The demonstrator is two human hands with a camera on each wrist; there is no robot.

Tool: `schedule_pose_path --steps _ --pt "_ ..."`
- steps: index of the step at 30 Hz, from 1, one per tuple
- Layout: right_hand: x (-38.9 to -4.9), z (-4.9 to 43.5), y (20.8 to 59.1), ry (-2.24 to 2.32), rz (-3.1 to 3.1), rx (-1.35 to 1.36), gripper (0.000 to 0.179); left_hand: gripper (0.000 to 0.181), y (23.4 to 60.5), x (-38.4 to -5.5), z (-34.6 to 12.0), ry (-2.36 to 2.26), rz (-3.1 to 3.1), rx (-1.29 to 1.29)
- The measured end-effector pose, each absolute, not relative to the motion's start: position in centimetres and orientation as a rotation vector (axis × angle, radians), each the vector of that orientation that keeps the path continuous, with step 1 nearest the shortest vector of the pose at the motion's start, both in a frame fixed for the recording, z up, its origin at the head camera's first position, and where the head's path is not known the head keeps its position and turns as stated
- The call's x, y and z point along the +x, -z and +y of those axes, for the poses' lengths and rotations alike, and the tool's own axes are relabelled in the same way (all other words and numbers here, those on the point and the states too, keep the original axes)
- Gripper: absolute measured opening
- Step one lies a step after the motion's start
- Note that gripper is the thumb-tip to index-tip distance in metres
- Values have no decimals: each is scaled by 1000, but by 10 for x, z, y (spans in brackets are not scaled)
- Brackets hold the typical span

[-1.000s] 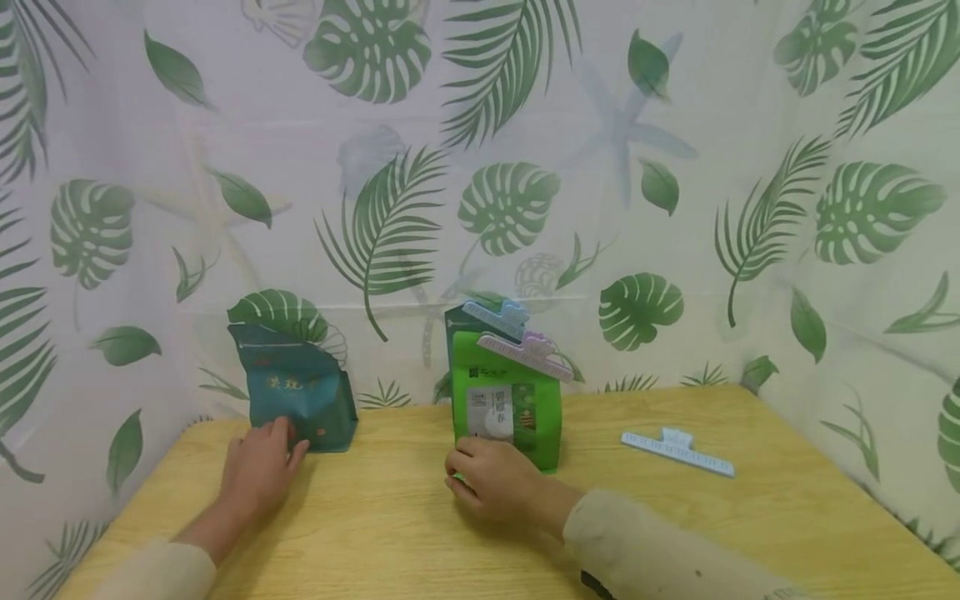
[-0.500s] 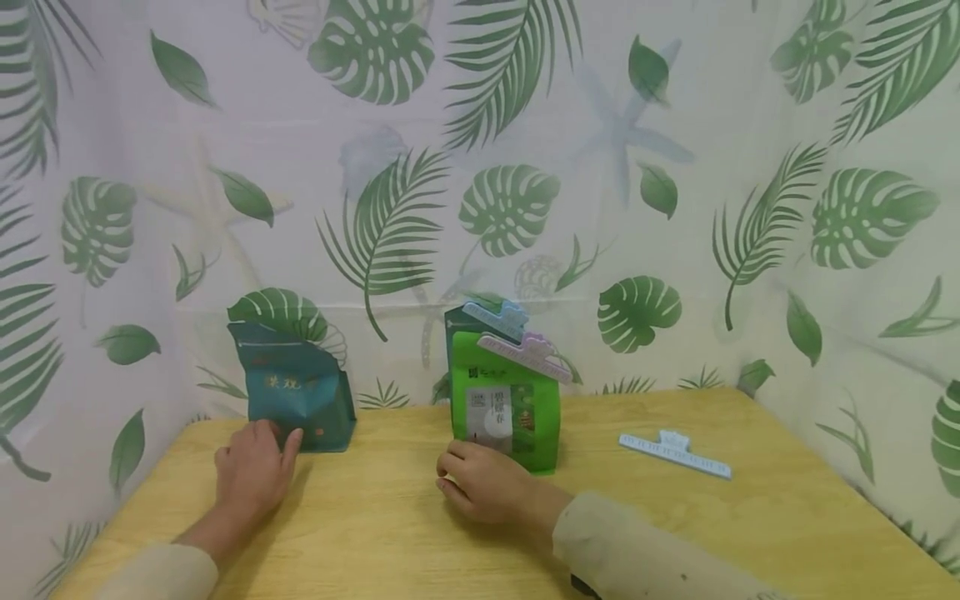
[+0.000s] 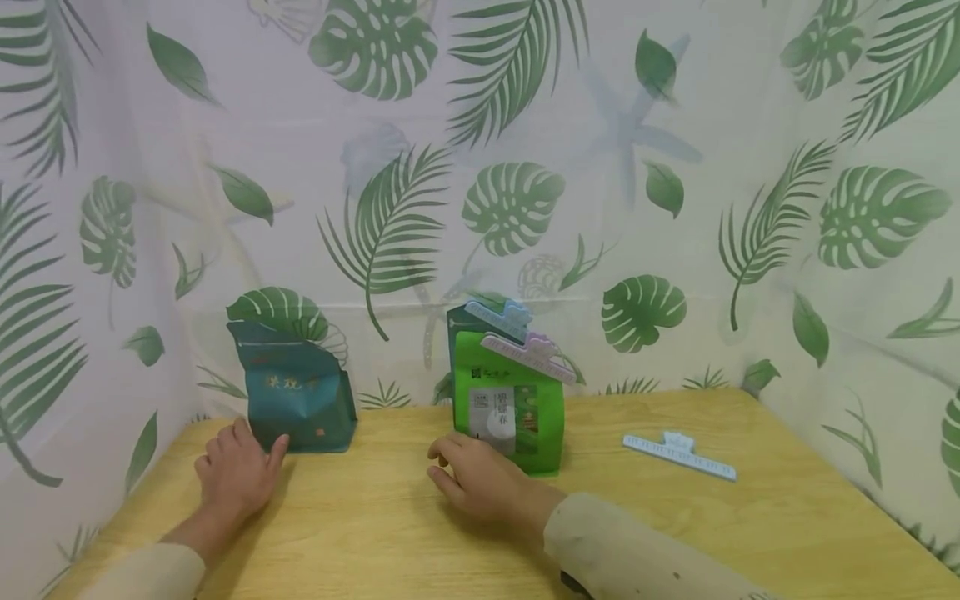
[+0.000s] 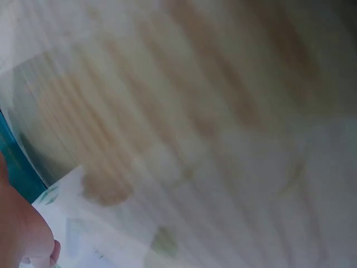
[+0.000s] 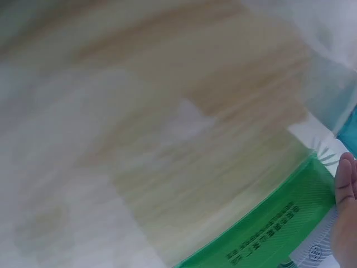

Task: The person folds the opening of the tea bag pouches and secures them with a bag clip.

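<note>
A dark teal pouch (image 3: 300, 396) with gold lettering stands at the left, its top slanting down to the right. Beside its lower left corner is my left hand (image 3: 238, 471), fingers loosely spread and holding nothing. My right hand (image 3: 483, 475), fingers loosely bent, lies before the lower left part of a bright green tea bag (image 3: 517, 417). A pink-purple sealing clip (image 3: 527, 357) sits along that bag's slanted top. In the right wrist view, fingertips (image 5: 346, 173) overlap the edge of the green bag (image 5: 268, 229). The left wrist view catches a teal pouch edge (image 4: 19, 167).
Behind the green bag stands another teal pouch (image 3: 453, 337) with a light blue clip (image 3: 498, 318) on top. A loose light blue clip (image 3: 678, 456) lies on the wooden table (image 3: 360, 517) at the right. A leaf-patterned cloth (image 3: 420, 108) surrounds the table.
My left hand has drawn left and down from the front of the teal pouch, its fingers spreading. My right hand has slid slightly left. The bags stay in place.
</note>
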State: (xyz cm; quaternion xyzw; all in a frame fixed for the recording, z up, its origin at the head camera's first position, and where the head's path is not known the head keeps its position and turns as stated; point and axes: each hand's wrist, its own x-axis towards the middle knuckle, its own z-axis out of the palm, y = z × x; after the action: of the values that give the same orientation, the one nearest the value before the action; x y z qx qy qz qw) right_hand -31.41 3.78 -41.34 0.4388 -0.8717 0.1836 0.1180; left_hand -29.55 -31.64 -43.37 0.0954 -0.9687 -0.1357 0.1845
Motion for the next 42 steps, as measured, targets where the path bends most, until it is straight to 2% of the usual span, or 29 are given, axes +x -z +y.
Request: schedule_pose_path --steps 5,8,18,23,42 --pt "-313 32 412 -544 -2585 1263 23 85 435 -299 -320 435 -2765 187" --pt "-313 29 413 -488 -2606 1277 23 82 436 -300 -321 488 -2735 191" --pt "-312 17 414 -490 -2703 1255 28 41 437 -302 -319 629 -2542 184" --pt "-311 10 411 -512 -2724 1221 31 29 434 -302 -319 561 -2526 131" --pt "-313 -13 416 -394 -2815 1152 38 23 440 -290 -306 439 -2531 -71"
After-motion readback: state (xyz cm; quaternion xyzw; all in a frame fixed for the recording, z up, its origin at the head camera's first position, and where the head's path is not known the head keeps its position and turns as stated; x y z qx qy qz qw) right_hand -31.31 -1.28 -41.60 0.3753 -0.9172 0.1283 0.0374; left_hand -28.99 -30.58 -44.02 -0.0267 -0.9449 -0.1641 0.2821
